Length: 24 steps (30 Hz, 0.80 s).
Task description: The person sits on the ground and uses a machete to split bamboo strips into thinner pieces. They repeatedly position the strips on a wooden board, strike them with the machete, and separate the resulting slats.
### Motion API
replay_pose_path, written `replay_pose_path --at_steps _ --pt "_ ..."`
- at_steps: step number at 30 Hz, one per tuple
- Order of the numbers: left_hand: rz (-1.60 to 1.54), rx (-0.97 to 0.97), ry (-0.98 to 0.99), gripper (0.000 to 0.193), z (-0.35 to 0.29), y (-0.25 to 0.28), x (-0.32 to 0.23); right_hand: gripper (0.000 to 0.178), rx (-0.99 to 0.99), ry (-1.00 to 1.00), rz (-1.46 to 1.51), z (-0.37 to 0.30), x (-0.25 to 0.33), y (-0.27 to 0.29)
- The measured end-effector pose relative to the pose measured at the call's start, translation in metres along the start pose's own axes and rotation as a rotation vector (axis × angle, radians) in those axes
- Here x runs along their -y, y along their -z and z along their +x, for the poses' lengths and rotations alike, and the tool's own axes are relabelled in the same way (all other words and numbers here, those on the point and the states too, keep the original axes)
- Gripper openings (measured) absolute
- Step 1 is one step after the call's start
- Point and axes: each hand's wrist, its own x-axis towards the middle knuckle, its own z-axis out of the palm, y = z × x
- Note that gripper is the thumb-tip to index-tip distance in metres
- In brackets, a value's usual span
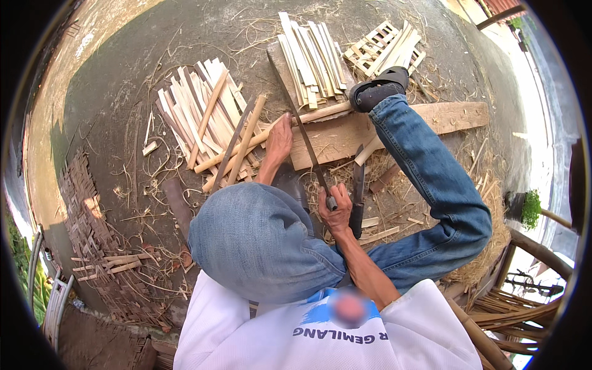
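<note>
My right hand (336,208) is wrapped round the handle of a long hand saw (303,128). Its blade slants away up and left, crossing a bamboo pole (322,113). Just left of the blade, my left hand (280,137) is closed on the pole, pressing it over a wooden plank (330,145). My sandalled foot (381,88) rests at the pole's right end, on the plank's far side. A dark-handled knife (357,191) lies right of my right hand, next to a short bamboo piece (369,150).
Split bamboo strips (185,111) lie piled at the left, with more poles across them. Another strip bundle (311,58) is at the far middle, and slatted bamboo pieces (385,49) are beyond my foot. A torn woven mat (102,234) lies left; shavings litter the ground.
</note>
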Motion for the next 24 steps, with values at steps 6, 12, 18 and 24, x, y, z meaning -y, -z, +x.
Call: replay_pose_path --at_steps 6,12,18,24 --pt "0.047 0.013 0.006 0.071 -0.003 0.000 -0.005 0.023 0.064 0.003 -0.031 0.008 0.002 0.001" --pt "-0.010 -0.051 -0.046 0.069 -0.002 -0.004 0.005 0.024 0.096 0.016 -0.058 0.001 0.013 0.018" --pt "0.073 0.004 0.014 0.067 -0.005 0.004 0.001 0.022 0.093 -0.012 -0.098 0.001 0.013 0.011" --pt "0.027 -0.030 -0.062 0.067 -0.006 -0.001 -0.005 0.023 0.042 0.025 -0.076 0.047 0.019 -0.010"
